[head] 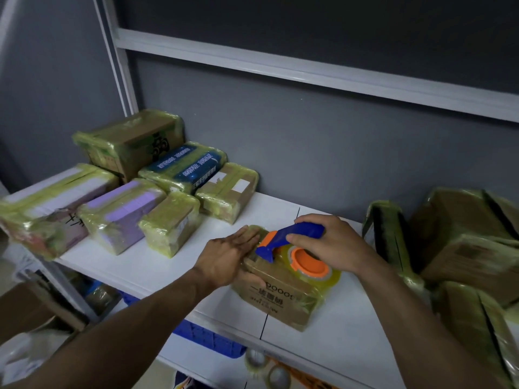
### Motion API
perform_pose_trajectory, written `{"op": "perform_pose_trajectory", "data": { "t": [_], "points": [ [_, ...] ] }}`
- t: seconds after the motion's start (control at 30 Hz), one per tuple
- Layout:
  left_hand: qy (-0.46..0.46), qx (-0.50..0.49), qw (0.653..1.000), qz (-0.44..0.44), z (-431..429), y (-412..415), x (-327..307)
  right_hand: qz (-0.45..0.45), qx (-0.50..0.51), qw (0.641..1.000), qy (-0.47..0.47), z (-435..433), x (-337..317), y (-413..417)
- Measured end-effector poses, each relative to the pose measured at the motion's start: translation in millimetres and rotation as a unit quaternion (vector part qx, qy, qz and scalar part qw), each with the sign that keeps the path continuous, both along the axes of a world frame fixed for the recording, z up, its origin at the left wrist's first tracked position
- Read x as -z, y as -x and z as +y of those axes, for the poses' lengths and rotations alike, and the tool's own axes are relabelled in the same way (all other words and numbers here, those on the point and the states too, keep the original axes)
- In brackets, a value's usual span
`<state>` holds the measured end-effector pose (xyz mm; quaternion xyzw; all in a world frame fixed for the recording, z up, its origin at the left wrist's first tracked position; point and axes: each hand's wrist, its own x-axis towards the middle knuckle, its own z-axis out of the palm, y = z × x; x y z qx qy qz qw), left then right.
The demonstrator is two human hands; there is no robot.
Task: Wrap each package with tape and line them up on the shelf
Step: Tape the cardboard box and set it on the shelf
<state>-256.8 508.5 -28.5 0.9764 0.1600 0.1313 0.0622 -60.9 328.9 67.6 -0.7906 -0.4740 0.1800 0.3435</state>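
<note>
While the left hand (230,255), fingers flat, steadied the package (280,300) at lower centre frame, the right hand (337,244) gripped the tape dispenser (276,244), apparently to seal its top.

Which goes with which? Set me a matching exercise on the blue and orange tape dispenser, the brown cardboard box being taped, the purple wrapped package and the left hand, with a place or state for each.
1. blue and orange plastic tape dispenser
2. brown printed cardboard box
3. purple tape-wrapped package
4. left hand

A. in the row at the left of the white shelf
B. flat on the box's top
C. gripped by the right hand
D. under the dispenser, mid-shelf

Pairs: 1-C, 2-D, 3-A, 4-B
</note>
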Motion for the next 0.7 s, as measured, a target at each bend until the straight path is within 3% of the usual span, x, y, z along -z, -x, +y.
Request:
{"op": "perform_pose_trajectory", "data": {
  "t": [0.17, 0.33, 0.7],
  "points": [
    [-0.041, -0.018, 0.999, 0.013, 2.2, -2.0, -1.5, 0.002, 0.003, 1.000, 0.018, -6.1, -12.8, 2.3],
    [-0.021, -0.011, 0.999, -0.031, -3.8, -2.4, 0.9, 0.004, 0.003, 1.000, 0.018, -18.0, -15.5, 0.8],
    [-0.012, -0.006, 1.000, 0.003, -5.8, -7.5, -0.6, 0.002, 0.003, 1.000, 0.028, -28.1, -19.7, -4.1]
  ]
}}
